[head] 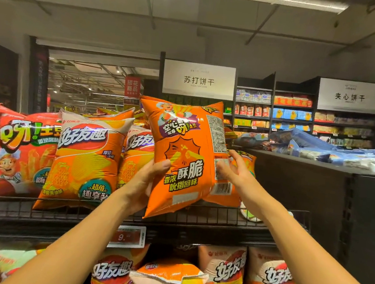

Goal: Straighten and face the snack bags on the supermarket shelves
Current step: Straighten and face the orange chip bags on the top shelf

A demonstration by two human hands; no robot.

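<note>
The top shelf (196, 221), a black wire shelf, runs just under both hands. Left of the left hand, three big snack bags stand on it: one red bag (23, 154) and two orange and white bags (88, 154); the second of these is partly hidden behind the left hand. Between the two hands is one orange snack bag (185, 155), upright and a little tilted, its back side to the camera. The left hand (147, 181) grasps its left edge, thumb on the front. The right hand (236, 170) touches its right edge with spread, relaxed fingers. Below the left forearm sits one price tag (128, 236).
</note>
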